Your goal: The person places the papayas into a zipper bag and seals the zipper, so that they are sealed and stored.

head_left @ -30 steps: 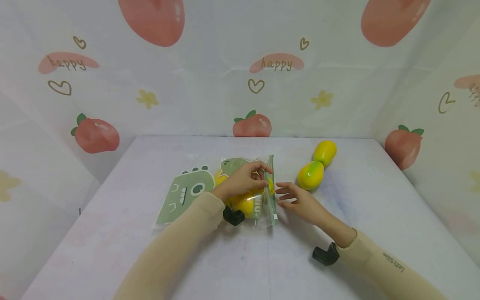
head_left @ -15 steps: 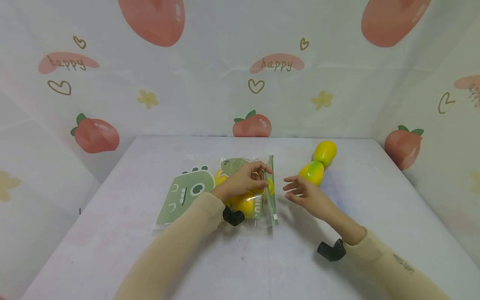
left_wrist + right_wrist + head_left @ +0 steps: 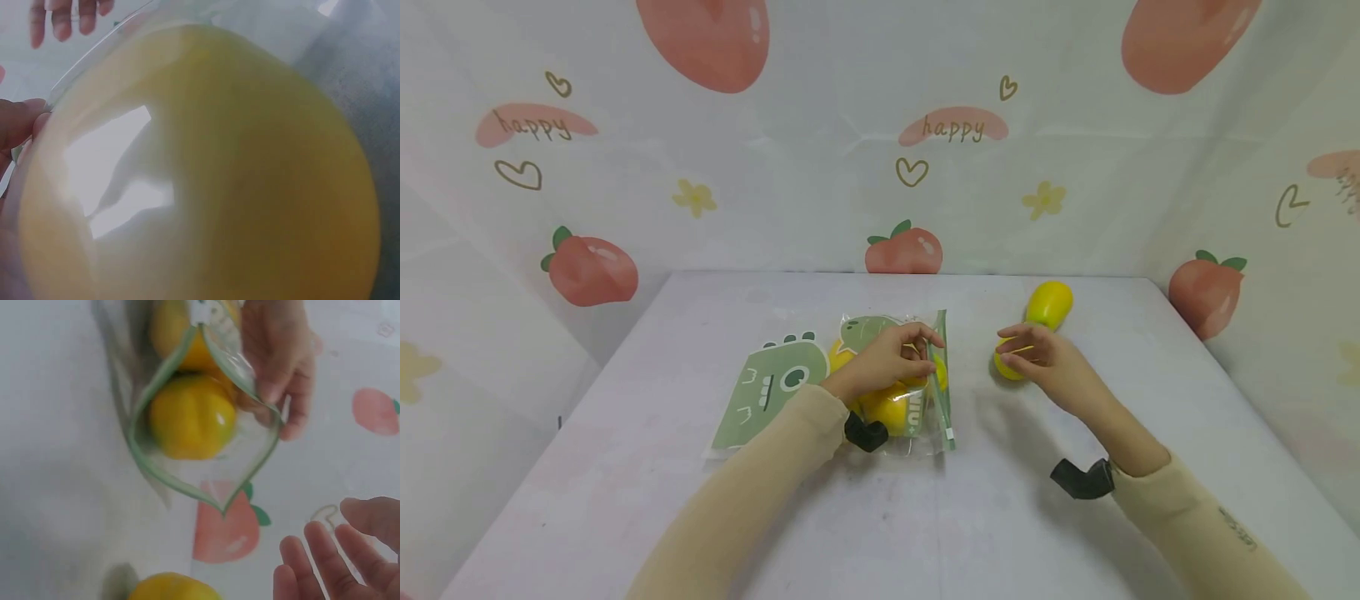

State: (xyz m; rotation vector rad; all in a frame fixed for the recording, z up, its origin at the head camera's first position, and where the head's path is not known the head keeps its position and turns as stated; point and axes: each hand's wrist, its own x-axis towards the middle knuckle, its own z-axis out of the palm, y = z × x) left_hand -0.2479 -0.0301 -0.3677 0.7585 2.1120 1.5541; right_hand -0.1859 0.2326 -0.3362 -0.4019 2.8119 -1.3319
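A clear zip bag [image 3: 946,400] with green cartoon prints lies on the table with several yellow fruits inside. My left hand [image 3: 883,358] pinches the bag's edge near its mouth. From the right wrist view, the green-lined mouth [image 3: 169,481] gapes, showing a yellow-green fruit [image 3: 194,419] within. My right hand [image 3: 1056,371] hovers over the nearer loose mango-like fruit [image 3: 1009,368], fingers loosely bent and apart, partly covering it. Behind lies a second loose yellow fruit [image 3: 1051,303]. In the left wrist view a bagged yellow fruit [image 3: 206,175] fills most of the picture.
The white table [image 3: 820,533] ends at a back wall cloth [image 3: 820,192] printed with peaches, hearts and flowers. A white slider [image 3: 950,433] sits at the near end of the bag's green strip. Black wrist mounts [image 3: 1082,479] hang below the sleeves.
My right hand has moved away from the bag's mouth, back and to the right, and is now over the nearer loose fruit. My left hand and the bag have stayed in place.
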